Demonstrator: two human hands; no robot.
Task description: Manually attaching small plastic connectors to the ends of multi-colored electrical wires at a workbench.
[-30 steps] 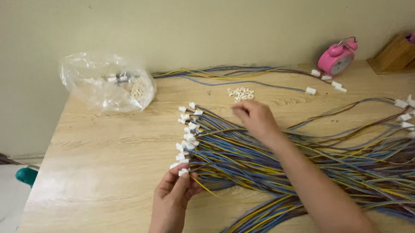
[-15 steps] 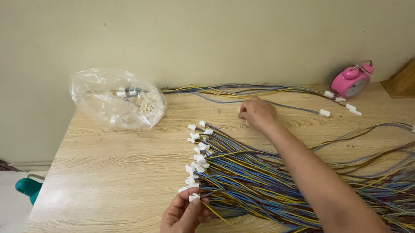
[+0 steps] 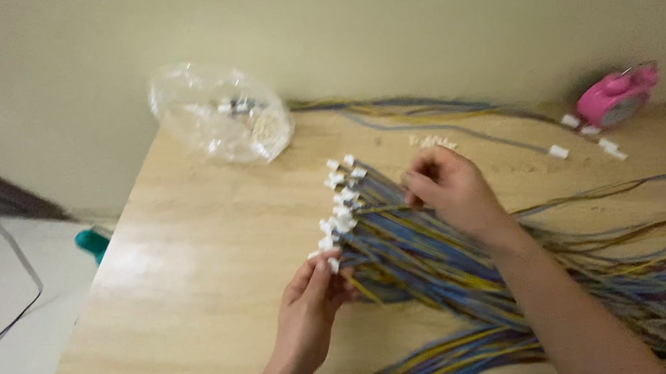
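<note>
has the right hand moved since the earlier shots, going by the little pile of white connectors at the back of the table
Yes. The right hand reached back to the loose white connectors, then drew slightly toward the wire bundle.

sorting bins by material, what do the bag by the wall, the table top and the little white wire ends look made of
Bag: thin clear plastic film, crinkled and glossy. Table top: pale wood or wood-look laminate, with grain lines and a soft sheen. White connectors: probably moulded plastic, opaque; too blurred to be sure.

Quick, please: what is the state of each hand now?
Left hand: closed on a white connector at the wire ends.
Right hand: fingers curled; whether it holds something cannot be told.
</note>
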